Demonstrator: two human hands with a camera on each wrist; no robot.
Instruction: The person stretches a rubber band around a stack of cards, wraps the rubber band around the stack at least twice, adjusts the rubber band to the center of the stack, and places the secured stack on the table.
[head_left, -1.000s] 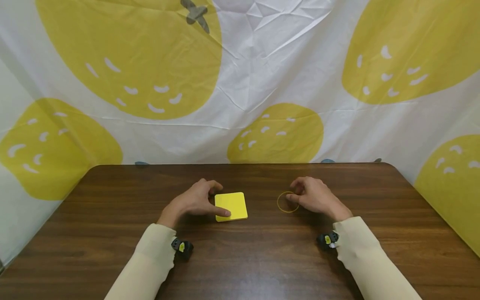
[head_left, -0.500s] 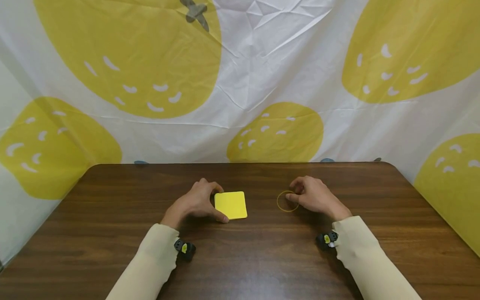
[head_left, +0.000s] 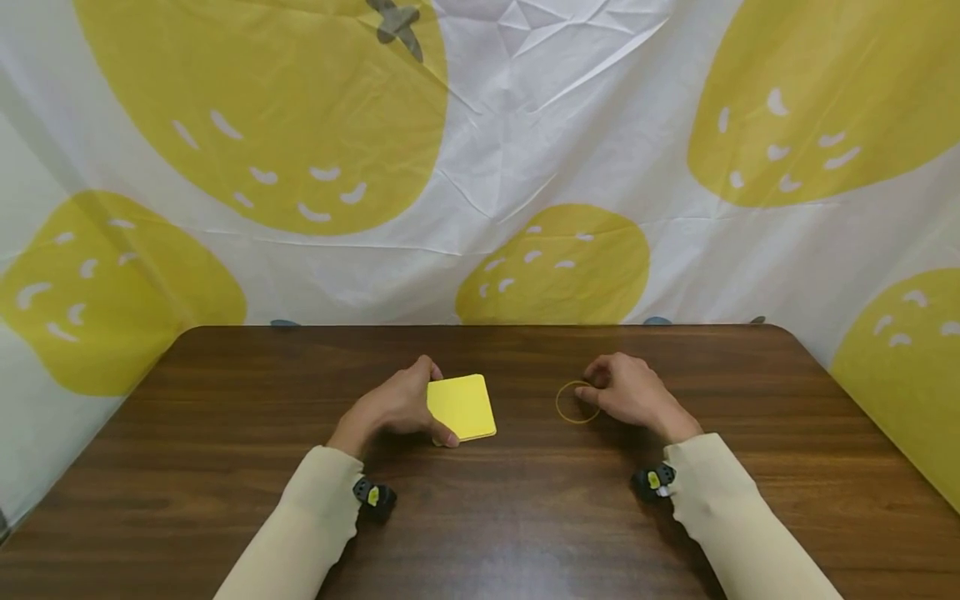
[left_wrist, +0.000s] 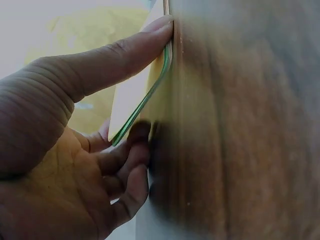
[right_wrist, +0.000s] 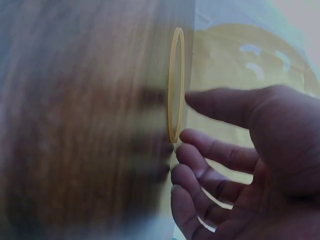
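Note:
In the head view, my left hand grips the left side of a thin stack of yellow square cards with rounded corners. The left wrist view has the thumb along the near edge of the cards, whose green-edged side bends up off the table; the other fingers curl at the far side, partly hidden. To the right, a thin yellow rubber band lies in a loop on the table. My right hand hovers over its right side, thumb and fingertips apart, close beside the band in the right wrist view, holding nothing.
Both hands are over a dark brown wooden table with rounded far corners. Behind its far edge hangs a white cloth printed with big yellow fruit. A small black camera sits on the left wrist, another camera on the right.
The left thumb has slid from the top of the cards to their near edge, and the fingers have closed in. The stack's left side now lifts and tilts slightly. The right hand stays put.

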